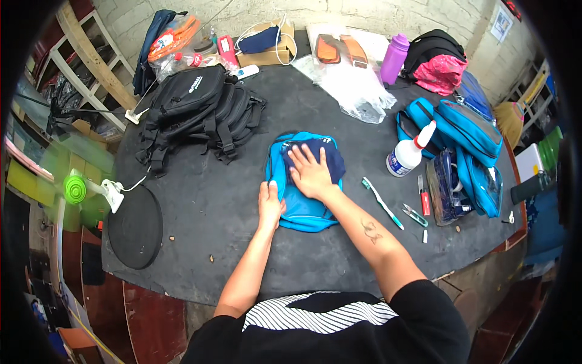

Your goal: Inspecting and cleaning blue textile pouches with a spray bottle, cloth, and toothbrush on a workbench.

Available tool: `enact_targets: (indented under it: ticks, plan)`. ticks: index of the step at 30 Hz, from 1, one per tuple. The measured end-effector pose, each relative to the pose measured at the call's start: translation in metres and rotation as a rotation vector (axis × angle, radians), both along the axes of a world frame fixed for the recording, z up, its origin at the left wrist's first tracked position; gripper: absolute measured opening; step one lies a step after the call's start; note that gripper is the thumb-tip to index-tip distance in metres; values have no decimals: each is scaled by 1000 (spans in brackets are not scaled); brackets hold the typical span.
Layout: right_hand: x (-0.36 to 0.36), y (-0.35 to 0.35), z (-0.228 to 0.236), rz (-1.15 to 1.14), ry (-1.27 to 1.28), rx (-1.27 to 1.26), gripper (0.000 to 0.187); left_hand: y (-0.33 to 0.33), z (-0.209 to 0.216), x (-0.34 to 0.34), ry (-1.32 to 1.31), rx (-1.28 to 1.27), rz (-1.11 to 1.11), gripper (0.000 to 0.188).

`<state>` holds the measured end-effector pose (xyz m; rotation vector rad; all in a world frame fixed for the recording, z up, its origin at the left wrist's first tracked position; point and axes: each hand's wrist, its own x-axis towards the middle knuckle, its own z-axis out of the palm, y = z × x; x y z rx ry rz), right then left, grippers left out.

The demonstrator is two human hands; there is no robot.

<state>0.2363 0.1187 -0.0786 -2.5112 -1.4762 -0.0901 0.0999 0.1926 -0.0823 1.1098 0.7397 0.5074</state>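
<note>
A bright blue bag [301, 209] lies flat on the dark table [212, 200] in front of me, with a dark navy cloth piece [327, 159] on its upper part. My right hand [310, 173] presses flat on the bag and the navy piece, fingers spread. My left hand [269, 205] rests on the bag's left edge, fingers curled over it.
A stack of black backpacks [197, 112] sits to the left. To the right lie a white glue bottle [405, 155], a green toothbrush [382, 202], small snips [414, 214], a red cutter [424, 197] and more blue bags [467, 130]. A purple bottle [394, 59] and a plastic sheet [354, 88] lie behind. A green fan [77, 189] is clamped at the left.
</note>
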Motion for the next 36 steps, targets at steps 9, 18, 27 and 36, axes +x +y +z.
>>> enact_targets:
  ticks: [9, 18, 27, 36]
  plan:
    - [-24, -22, 10, -125, 64, -34, 64, -11, 2, -2, -155, -22, 66, 23]
    - [-34, -11, 20, -473, -46, -236, 74, -9, -10, -11, -196, 162, 102, 28]
    - [30, -20, 5, -418, -107, -43, 73, -12, -2, -2, -111, 119, 84, 27]
    - [-33, -43, 37, 199, 349, -153, 62, -14, -2, -6, -72, 120, 170, 24]
